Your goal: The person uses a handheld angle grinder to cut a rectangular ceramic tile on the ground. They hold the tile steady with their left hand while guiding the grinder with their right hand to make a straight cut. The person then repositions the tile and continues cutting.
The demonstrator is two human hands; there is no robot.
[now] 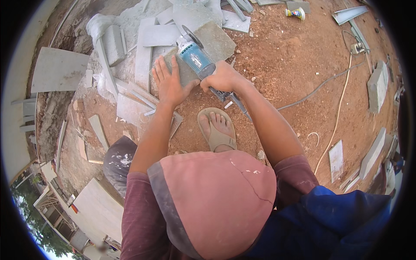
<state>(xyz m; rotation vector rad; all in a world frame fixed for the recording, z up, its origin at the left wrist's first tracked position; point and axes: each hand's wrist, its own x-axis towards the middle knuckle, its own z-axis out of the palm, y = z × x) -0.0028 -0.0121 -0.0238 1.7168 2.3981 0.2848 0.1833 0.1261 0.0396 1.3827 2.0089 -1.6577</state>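
Observation:
My right hand (224,79) is wrapped round the rear body of a teal angle grinder (197,58). The grinder points up and to the left, and its dark disc (192,36) stands at the far end over a grey stone slab (215,41). My left hand (170,82) lies flat with fingers spread on a smaller grey stone piece (185,71), just left of the grinder. Its thumb reaches toward the grinder's rear. Whether the disc touches stone or is spinning, I cannot tell.
Cut slabs and strips (147,56) are heaped to the left and ahead. A grey cable (310,91) runs right across the red soil to a socket box (357,48). More slabs (378,89) stand at the right. My sandalled foot (220,130) is close below the grinder.

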